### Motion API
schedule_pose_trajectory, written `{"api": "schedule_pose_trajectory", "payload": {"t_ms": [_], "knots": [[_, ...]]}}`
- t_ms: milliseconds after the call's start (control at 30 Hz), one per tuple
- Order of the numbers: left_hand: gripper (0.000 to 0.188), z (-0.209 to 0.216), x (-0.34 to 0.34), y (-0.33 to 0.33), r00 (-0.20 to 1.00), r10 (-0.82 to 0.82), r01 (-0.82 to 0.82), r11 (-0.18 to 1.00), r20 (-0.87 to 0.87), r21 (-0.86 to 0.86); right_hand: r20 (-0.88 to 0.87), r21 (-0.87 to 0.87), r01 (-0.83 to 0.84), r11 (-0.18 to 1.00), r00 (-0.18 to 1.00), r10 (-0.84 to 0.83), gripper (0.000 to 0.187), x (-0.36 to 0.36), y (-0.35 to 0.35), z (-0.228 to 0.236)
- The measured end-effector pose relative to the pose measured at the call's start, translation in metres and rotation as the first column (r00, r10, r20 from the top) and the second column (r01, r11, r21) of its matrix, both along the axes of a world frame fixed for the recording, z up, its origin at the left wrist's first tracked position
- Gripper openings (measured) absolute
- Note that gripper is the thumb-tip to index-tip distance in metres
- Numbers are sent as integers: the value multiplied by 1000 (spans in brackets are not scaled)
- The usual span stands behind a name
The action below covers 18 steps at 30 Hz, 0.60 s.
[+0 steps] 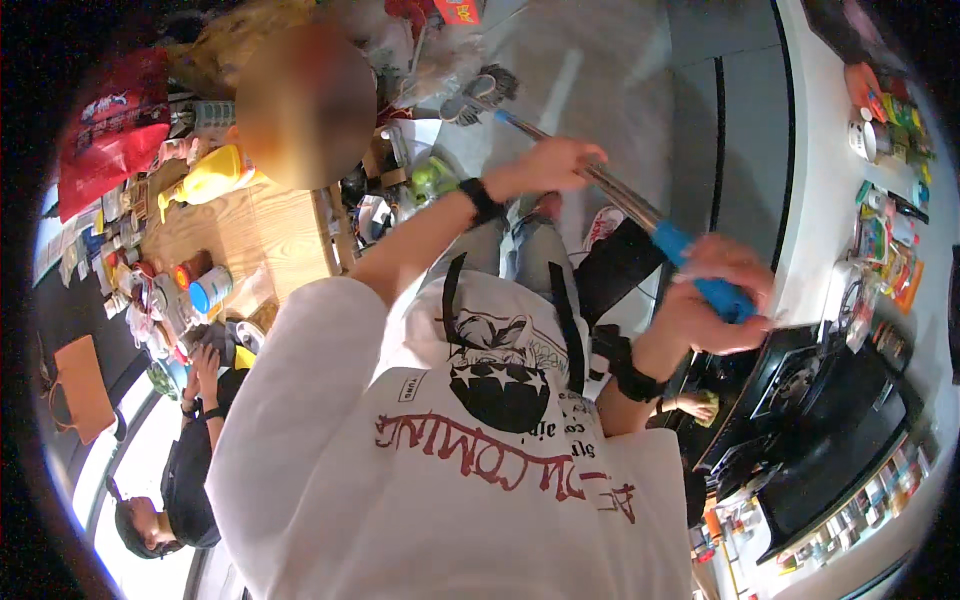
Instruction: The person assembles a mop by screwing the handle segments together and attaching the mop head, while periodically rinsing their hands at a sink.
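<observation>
A long metal pole with a blue grip slants across the view in front of me, from upper left to lower right. My left hand is closed round its metal shaft, with a black band on the wrist. At the near right end, my right hand wraps round the blue grip, its fingers slightly blurred. The pole's far end is a blue tip close to a dark grey shaggy thing on the floor; whether the two are joined I cannot tell.
To the left, a wooden table holds a yellow bottle and several jars; a person stands there. At the right, a white counter runs beside a black stove. Another person's hand holds a sponge. Plastic bags lie ahead.
</observation>
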<state>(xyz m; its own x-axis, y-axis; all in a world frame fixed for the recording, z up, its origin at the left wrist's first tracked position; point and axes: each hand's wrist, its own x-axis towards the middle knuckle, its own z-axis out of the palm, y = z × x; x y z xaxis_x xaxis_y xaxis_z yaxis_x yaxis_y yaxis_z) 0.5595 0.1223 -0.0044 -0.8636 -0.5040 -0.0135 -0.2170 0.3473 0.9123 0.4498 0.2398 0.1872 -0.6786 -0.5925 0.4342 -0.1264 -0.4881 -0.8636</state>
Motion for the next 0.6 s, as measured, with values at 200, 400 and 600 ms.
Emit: {"api": "schedule_pose_trajectory", "payload": {"t_ms": [200,400,600], "knots": [[34,6,37,7,998,4,-8,998,67,62,-87,-51,-467,883,883,462,38,33,25,-1],[25,38,-10,85,986,-138,143,988,-90,53,18,-77,-236,969,971,238,28,12,116,30],[23,28,-76,184,873,-472,481,874,-122,63,-43,-69,86,994,995,-90,32,-9,212,47]]}}
